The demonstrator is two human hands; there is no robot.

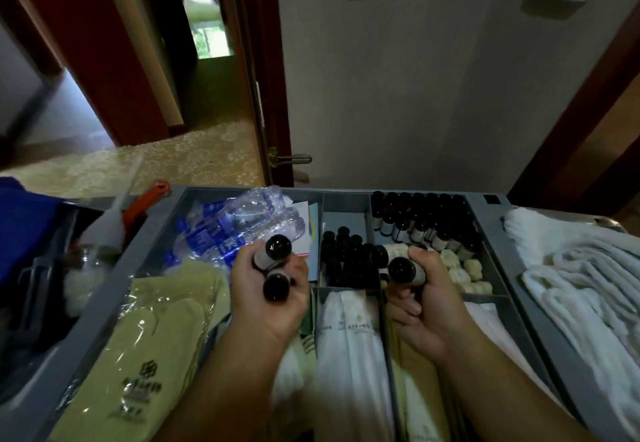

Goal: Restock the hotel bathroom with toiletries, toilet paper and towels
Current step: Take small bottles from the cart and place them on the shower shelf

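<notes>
My left hand grips two small toiletry bottles with black caps, one cap above the other. In my right hand is a third black-capped bottle. Both hands hover over the grey compartment tray on top of a housekeeping cart. More dark-capped bottles fill the middle compartment and a larger group stands in the back right one. White folded towels lie at the right of the cart.
Plastic water bottles lie in the back left compartment. Wrapped beige slippers sit front left, white sachets front centre, small wrapped soaps by my right hand. An open door with a handle stands beyond the cart.
</notes>
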